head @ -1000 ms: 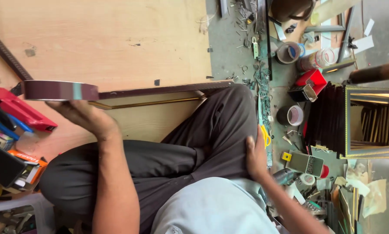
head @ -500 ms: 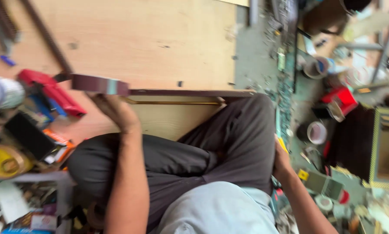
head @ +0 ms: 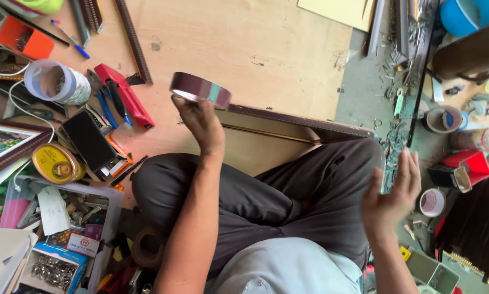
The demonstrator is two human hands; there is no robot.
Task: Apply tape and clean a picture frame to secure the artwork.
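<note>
While the person sits cross-legged over the plywood tabletop [head: 266, 49], the left hand [head: 201, 122] is raised in front of the knees with its fingers curled up around the lower edge of a maroon tape roll [head: 200, 90], holding it clear of the board. That roll lies flat-on to the camera's edge, its round faces turned up and down, so it reads as a wide band running left to right. Just beyond and below it, a dark moulding strip [head: 304, 121] with a gold inner line stretches away to the right across the board, its long axis running from the left hand toward the right knee. The right hand [head: 394, 193] hangs open and empty, fingers spread, beside the right thigh, well apart from the roll and nearer the strip's far end. A red utility knife [head: 125, 95] lies left of the roll.
</note>
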